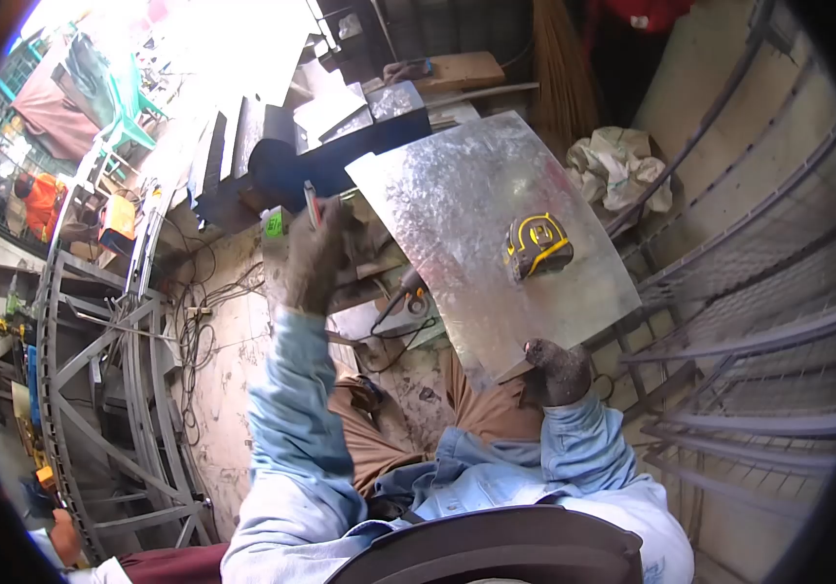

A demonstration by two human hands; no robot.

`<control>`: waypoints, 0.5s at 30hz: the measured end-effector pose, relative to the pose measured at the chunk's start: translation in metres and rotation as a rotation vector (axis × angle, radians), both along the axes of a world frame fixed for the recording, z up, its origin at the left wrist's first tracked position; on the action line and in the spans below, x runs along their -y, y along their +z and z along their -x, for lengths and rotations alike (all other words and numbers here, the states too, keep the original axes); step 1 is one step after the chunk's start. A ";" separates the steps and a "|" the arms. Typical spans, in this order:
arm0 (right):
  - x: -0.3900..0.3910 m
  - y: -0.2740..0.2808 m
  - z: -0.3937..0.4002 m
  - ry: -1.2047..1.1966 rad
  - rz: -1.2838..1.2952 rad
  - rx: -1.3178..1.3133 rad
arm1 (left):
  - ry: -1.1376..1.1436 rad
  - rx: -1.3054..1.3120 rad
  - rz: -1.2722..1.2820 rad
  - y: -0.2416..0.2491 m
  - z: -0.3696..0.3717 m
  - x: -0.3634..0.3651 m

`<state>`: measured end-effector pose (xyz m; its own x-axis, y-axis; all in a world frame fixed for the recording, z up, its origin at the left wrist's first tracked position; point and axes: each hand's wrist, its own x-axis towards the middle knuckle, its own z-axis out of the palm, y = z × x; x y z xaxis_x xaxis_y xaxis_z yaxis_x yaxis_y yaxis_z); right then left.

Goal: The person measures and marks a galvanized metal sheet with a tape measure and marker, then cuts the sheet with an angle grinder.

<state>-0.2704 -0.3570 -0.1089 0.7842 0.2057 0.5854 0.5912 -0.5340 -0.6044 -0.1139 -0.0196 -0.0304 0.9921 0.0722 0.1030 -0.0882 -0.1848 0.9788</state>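
Observation:
A shiny galvanized metal sheet (466,195) lies tilted in front of me, with its near corner by my lap. My right hand (556,374), in a dark glove, is closed on the near edge of that sheet. On top of the sheet sits a yellow and black tape measure (540,245). My left hand (315,255), also gloved, is raised left of the sheet. Its fingers are wrapped round a slim red and white pen-like tool (313,206), whose exact kind I cannot make out.
Dark metal stock (340,156) stands beyond the sheet. A dark tool with an orange part (408,292) and cable lies below it. Cables (199,341) trail at left beside a grey steel frame (111,360). Mesh panels (749,321) lean right; a person in orange (43,202) is far left.

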 end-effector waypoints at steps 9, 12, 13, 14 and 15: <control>-0.032 -0.007 0.083 0.112 -0.236 -0.046 | 0.082 -0.142 0.455 -0.056 0.123 0.055; -0.049 -0.019 0.101 0.160 -0.562 -0.503 | -0.017 0.296 -0.467 -0.077 0.147 0.005; -0.046 -0.025 0.103 0.157 -0.558 -0.505 | 0.007 0.668 -0.951 -0.079 0.159 -0.003; -0.041 -0.034 0.101 0.193 -0.345 -0.329 | 0.084 0.534 -0.740 -0.092 0.167 -0.016; -0.034 -0.037 0.101 0.231 -0.125 -0.157 | 0.161 0.395 -0.522 -0.104 0.174 -0.033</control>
